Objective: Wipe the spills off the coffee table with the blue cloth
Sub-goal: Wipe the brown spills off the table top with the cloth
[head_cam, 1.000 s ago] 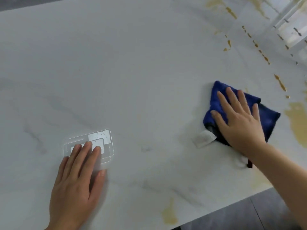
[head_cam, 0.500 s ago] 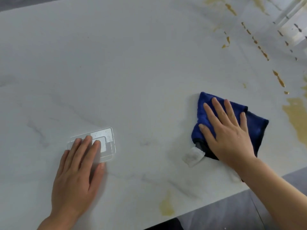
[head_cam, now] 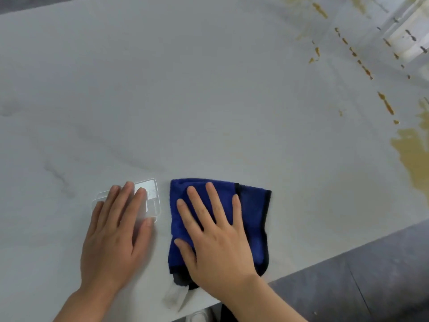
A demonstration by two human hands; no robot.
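Blue cloth [head_cam: 251, 219], folded, lying flat on the white marbled table [head_cam: 209, 101] near its near edge, a white label [head_cam: 174, 296] protruding from its near corner. Right hand [head_cam: 218, 242] lies palm down on the cloth, fingers straight and spread, pressing it to the surface. Left hand [head_cam: 116, 233] lies flat just left of the cloth, fingers extended and together, their tips resting on a clear plastic lid [head_cam: 152, 198] that sits on the table beside the cloth's far left corner. Brown spills remain at the right: a large puddle [head_cam: 415, 156] at the right edge, well apart from the cloth; a dotted trail of drops [head_cam: 364, 63] running from the far side toward the puddle; fainter smears [head_cam: 318, 8] at the far right. A faint yellowish stain [head_cam: 226, 134] marks the table centre. Grey floor [head_cam: 371, 275] shows beyond the near right edge.
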